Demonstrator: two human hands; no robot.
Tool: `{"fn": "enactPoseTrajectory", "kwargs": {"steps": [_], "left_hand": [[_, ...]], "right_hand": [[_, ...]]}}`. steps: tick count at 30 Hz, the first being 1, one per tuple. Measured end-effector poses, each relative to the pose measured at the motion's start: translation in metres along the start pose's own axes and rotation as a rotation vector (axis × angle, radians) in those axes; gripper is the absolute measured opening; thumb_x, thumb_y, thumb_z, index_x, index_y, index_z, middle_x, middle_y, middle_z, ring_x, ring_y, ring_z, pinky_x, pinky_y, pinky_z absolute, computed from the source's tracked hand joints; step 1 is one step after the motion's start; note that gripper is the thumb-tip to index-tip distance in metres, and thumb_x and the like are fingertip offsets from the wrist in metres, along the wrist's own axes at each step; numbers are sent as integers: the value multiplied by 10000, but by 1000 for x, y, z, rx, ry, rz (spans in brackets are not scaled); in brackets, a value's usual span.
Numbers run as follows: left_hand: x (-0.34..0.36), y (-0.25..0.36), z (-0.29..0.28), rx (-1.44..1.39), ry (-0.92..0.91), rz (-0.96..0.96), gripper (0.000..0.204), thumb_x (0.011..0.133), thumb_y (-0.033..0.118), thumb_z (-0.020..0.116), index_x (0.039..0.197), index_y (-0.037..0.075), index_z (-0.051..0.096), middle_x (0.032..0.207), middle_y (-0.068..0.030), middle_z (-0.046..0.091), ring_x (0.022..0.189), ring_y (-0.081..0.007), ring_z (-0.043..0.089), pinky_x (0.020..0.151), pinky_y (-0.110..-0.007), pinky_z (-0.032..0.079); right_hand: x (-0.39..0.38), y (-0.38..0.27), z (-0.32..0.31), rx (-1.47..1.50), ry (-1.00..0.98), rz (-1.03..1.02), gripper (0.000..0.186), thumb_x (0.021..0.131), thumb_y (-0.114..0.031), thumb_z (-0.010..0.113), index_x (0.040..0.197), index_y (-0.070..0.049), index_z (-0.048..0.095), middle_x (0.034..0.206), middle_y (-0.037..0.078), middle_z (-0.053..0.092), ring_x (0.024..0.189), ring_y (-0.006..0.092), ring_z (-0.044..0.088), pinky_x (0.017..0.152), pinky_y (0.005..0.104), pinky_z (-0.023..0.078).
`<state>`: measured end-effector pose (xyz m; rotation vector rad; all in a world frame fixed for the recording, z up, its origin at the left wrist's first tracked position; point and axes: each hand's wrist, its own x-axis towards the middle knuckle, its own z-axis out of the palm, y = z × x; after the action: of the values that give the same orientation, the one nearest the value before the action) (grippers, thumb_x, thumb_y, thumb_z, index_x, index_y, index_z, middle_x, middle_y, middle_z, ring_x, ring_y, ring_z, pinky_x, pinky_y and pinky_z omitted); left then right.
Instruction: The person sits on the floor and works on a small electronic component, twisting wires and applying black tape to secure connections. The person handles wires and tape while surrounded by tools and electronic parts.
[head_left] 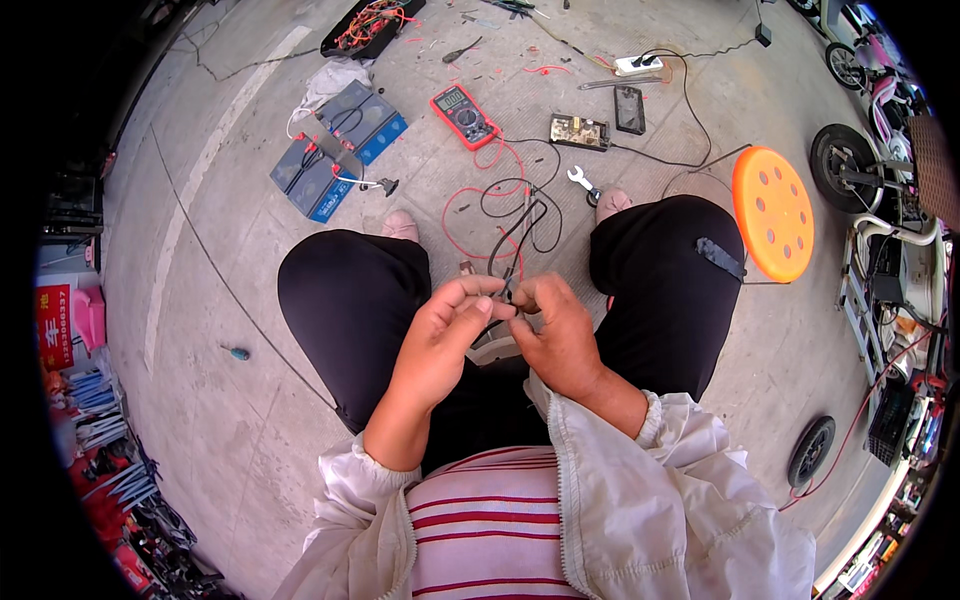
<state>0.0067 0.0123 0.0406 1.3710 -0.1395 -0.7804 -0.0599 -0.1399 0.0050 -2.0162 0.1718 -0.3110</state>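
Note:
Between my knees, both hands meet on the end of a black cable. My left hand pinches it with thumb and fingertips. My right hand grips the same cable from the other side, its thumb and forefinger pressed together. The fingers mostly hide the cable's end. Loops of the cable run forward over the floor, mixed with a thin red lead. That lead reaches a red multimeter with a grey screen. Beyond my right foot lie an opened charger with its circuit board showing and its black cover.
Blue battery packs lie ahead on the left. A wrench rests near my right foot. An orange stool stands at the right. A white power strip and a black bin of wires are farther off. Wheels and bicycles line the right side.

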Motion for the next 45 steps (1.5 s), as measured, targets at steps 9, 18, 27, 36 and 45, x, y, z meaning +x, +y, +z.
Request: {"fn": "enactPoseTrajectory", "kwargs": {"steps": [9,18,27,36,45], "left_hand": [[7,-21,-5,56,111,-186,301,995,177,504,1163,-46,619,1087,-106,666,1036,-167,611,956,-302,443],[17,-24,2,-410,5,-188,340,989,191,543,1254,-17,587,1113,-84,652,1023,-161,594,942,-311,444],[18,-18,18,-453,48,-35,347,922,65,629,1260,-1,585,943,-9,629,864,-88,564,759,-235,434],[22,-21,22,-261,213,91,408,905,39,631,1301,-19,556,793,52,531,697,-34,455,624,-189,374],[22,-17,13,-212,147,36,438,940,32,564,1373,10,504,832,20,555,681,-56,483,623,-196,399]], "right_hand": [[-1,7,1,673,-72,397,118,901,11,639,966,-38,553,860,-29,572,795,38,531,682,211,444],[6,3,-15,892,-100,462,102,944,-79,613,1016,-8,630,914,9,634,838,72,573,776,238,484],[4,7,-11,983,-54,527,135,961,-148,602,957,-14,623,850,10,624,775,83,568,729,242,480],[4,11,-10,796,-5,466,116,948,-129,620,923,-16,618,794,-21,587,718,48,523,670,213,447],[3,19,-9,675,16,468,135,941,-140,630,905,-10,617,764,-24,578,694,49,517,646,207,432]]}}
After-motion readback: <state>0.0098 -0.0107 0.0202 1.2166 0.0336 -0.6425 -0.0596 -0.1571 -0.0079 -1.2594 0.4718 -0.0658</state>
